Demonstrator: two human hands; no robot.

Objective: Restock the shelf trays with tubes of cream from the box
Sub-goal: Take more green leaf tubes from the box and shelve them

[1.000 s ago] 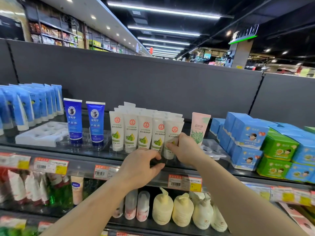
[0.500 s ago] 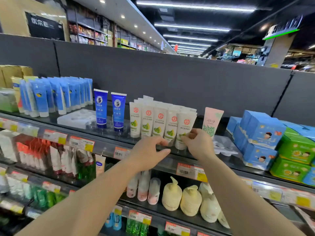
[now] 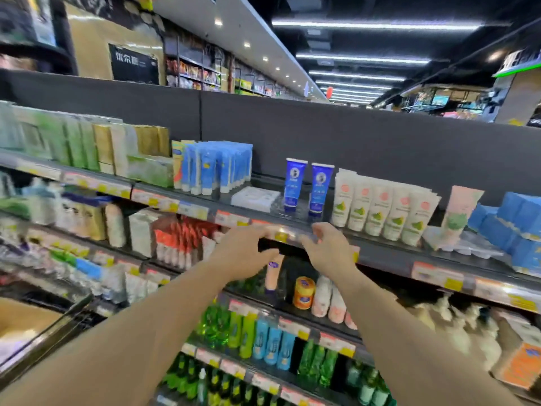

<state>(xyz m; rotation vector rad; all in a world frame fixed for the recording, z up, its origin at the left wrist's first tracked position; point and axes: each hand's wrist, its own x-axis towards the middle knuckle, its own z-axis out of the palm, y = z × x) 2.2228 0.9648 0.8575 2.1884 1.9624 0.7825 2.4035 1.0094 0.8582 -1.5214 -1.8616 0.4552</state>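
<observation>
Hands hover in front of the top shelf's front edge [image 3: 389,254], both empty: the left hand [image 3: 243,253] has loosely curled fingers, the right hand [image 3: 329,249] has fingers bent and slightly spread. White cream tubes [image 3: 383,209] stand in a row near that edge, just right of two blue tubes [image 3: 307,186]. A white tray [image 3: 254,197] lies left of those.

Two dark blue tubes [image 3: 295,184], five white tubes [image 3: 383,209] in front, one pink tube [image 3: 459,213], two hands [image 3: 243,253].
</observation>
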